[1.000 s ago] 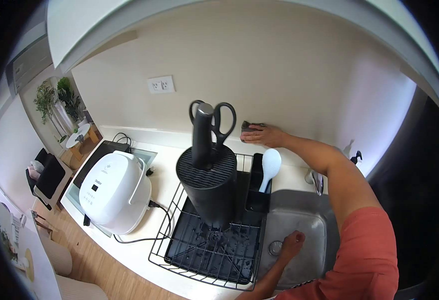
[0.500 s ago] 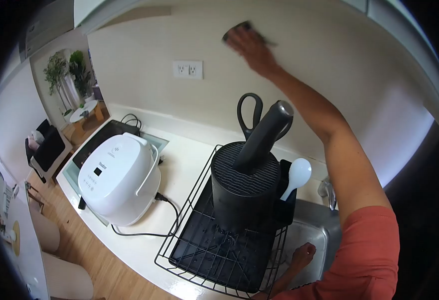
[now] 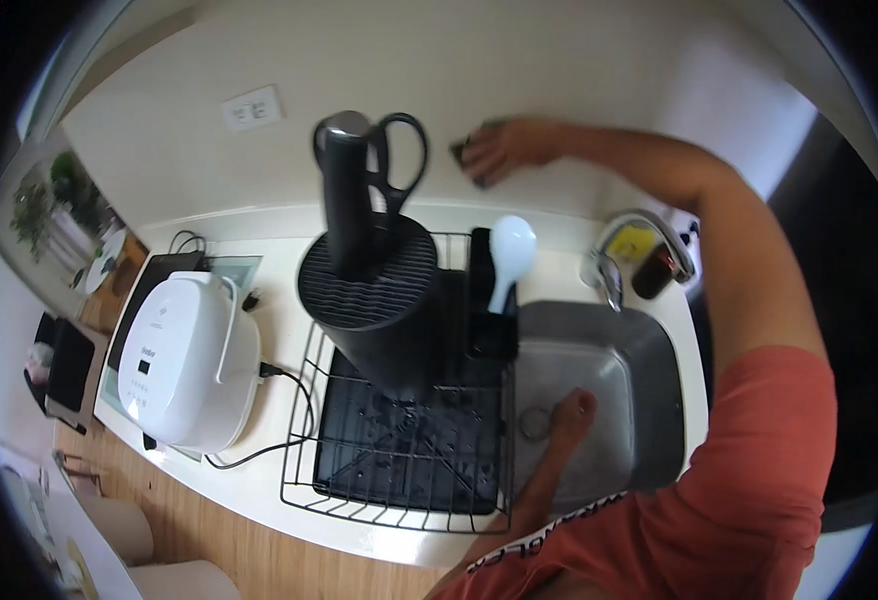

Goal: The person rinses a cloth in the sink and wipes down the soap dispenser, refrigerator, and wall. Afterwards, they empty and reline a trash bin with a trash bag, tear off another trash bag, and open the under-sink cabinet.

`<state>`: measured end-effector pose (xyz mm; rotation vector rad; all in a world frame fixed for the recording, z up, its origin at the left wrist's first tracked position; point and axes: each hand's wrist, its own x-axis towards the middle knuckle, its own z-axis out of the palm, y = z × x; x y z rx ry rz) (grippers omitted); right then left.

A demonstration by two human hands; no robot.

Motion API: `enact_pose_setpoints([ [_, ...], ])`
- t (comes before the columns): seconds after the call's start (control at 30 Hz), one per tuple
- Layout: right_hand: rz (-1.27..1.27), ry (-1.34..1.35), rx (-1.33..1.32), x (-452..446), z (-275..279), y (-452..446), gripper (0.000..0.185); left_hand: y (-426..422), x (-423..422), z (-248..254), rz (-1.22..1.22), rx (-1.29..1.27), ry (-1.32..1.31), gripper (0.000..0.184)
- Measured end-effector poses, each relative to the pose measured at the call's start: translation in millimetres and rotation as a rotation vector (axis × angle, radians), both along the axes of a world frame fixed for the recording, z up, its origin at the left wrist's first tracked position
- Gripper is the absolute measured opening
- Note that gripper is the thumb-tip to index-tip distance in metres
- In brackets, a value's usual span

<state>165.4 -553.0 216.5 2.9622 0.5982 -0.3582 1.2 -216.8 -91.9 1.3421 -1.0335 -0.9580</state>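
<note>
My right hand (image 3: 511,150) presses a dark cloth (image 3: 459,152) against the beige wall (image 3: 379,60), its fingers bent over it. The cloth is mostly hidden and blurred by motion. Over the steel sink (image 3: 609,385) hangs my left hand (image 3: 572,412), its fingers curled in, with no object showing in it. Between my arms and the wall stands a black knife block (image 3: 374,300) holding a black-handled knife (image 3: 347,190) and black scissors (image 3: 399,165). Just right of it, a white spoon (image 3: 513,250) leans in a black holder (image 3: 489,335).
The knife block stands in a black wire dish rack (image 3: 389,515) with a wet tray. A white rice cooker (image 3: 189,350) with a plugged-in cord is at left. Behind the sink are a faucet (image 3: 611,280) and a brown bottle (image 3: 651,275). A wall outlet (image 3: 253,108) is upper left.
My right hand has moved down the wall and right with the cloth, from above the scissors to behind the sink side. The view has turned right; my left hand remains curled over the sink.
</note>
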Motion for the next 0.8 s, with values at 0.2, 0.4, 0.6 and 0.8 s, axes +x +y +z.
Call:
enact_pose_setpoints([
  [0.2,-0.296,-0.972,-1.032,-110.3,138.8,51.9,0.047,7.9,4.9,21.7,-0.072,0.051,-0.076,0.015],
  [0.4,-0.094,-0.664,-0.656,-102.2,31.7,13.2,0.061,4.5,5.9,11.5,-0.052,0.01,-0.158,0.013],
  [0.6,0.216,-0.023,-1.004,-179.2,-23.7,-17.2,0.041,10.7,17.8,36.7,-0.001,0.17,-0.228,0.013],
  [0.8,-0.085,0.035,-0.723,-302.5,-3.0,-35.2,0.039,8.2,24.2,21.2,-0.015,0.206,-0.348,0.016],
])
